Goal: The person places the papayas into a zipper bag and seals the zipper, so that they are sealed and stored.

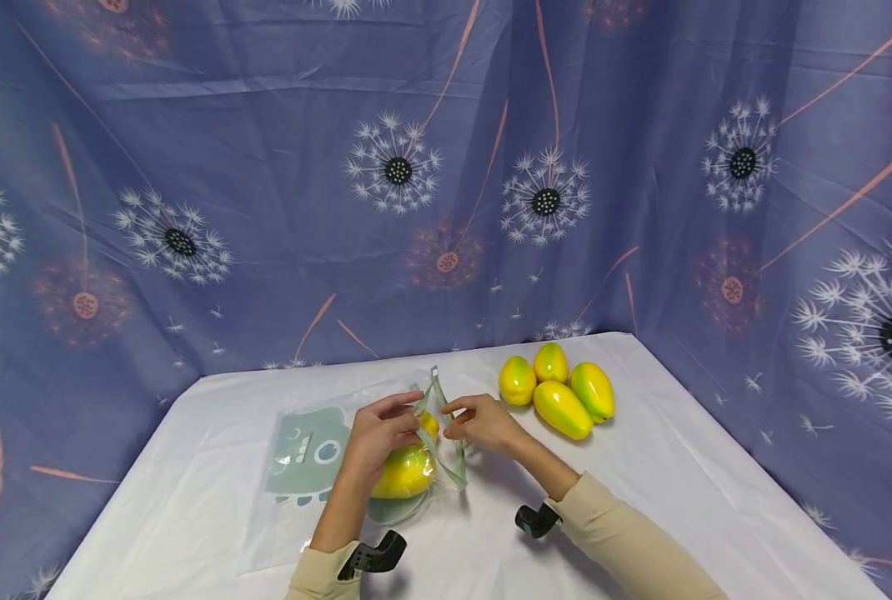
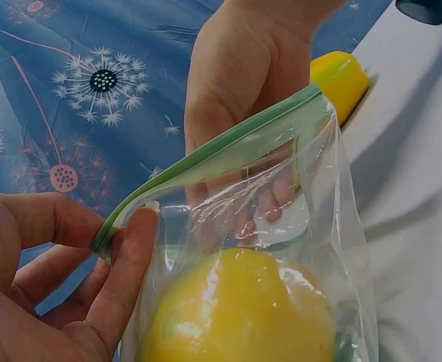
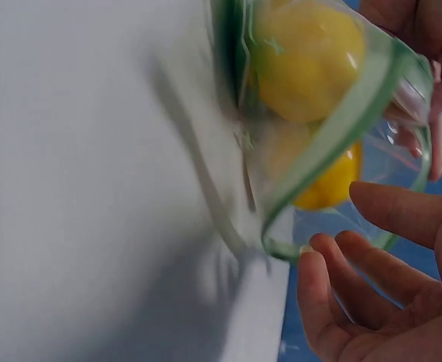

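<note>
A clear zip bag point(image 1: 258, 508) with a green strip along its mouth and a green cartoon print lies on the table, its mouth end raised and spread. Two yellow mangoes are inside, the nearer mango point(image 1: 403, 473) showing through the plastic. My left hand point(image 1: 377, 433) pinches one side of the green mouth strip point(image 2: 206, 154) between thumb and finger. At the mouth's other side is my right hand point(image 1: 483, 423), its fingers loosely bent and apart. One fingertip point(image 3: 307, 253) of it is right at the strip's lower corner.
Several yellow-green mangoes point(image 1: 562, 410) sit grouped at the back right of the white-covered table point(image 1: 641, 500). A blue curtain point(image 1: 281, 208) with dandelion prints hangs behind and at the sides. Black wrist bands point(image 1: 536, 521) are worn on both arms.
</note>
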Demonstrator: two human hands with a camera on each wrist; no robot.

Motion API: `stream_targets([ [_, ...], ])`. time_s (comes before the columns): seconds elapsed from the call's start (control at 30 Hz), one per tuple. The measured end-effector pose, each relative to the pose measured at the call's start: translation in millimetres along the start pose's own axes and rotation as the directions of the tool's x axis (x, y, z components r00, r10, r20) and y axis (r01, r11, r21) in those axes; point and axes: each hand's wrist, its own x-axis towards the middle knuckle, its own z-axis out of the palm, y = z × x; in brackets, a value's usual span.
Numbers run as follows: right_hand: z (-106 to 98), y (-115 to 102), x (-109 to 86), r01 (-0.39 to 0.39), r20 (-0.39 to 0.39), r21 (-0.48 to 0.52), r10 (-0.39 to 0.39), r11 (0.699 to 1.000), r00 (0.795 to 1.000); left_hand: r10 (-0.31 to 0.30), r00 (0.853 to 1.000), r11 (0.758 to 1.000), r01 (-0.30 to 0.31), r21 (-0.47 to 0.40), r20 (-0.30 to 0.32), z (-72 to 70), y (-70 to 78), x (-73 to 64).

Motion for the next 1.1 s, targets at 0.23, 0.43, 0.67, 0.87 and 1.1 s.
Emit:
stream_targets([
  [0.23, -28, -7, -6.8, -0.043, -0.060, -0.066, 0.039, 0.997, 0.997, -0.014, 1.000, 1.000, 0.014, 0.013, -0.014, -0.2, 1.1, -0.2],
  [0.43, -55, -12, -17.6, -0.067, -0.116, -0.121, 0.053, 0.990, 0.992, -0.017, 1.000, 1.000, 0.017, 0.006, -0.005, 0.5, 0.6, -0.3],
  [0.67, -83, -11, -32.1, -0.054, -0.169, -0.162, 0.026, 0.985, 0.985, -0.023, 1.000, 1.000, 0.023, 0.004, -0.004, 1.2, -1.4, 0.7],
  [0.87, -104, 0, -44.2, -0.033, -0.223, -0.228, -0.019, 0.973, 0.975, -0.022, 1.000, 1.000, 0.022, 0.002, -0.001, 1.9, -2.4, 1.5],
  [1.1, -123, 18, -57.4, -0.051, -0.299, -0.287, -0.039, 0.957, 0.954, -0.019, 1.000, 1.000, 0.019, 0.004, -0.005, 2.3, -1.4, 1.0],
])
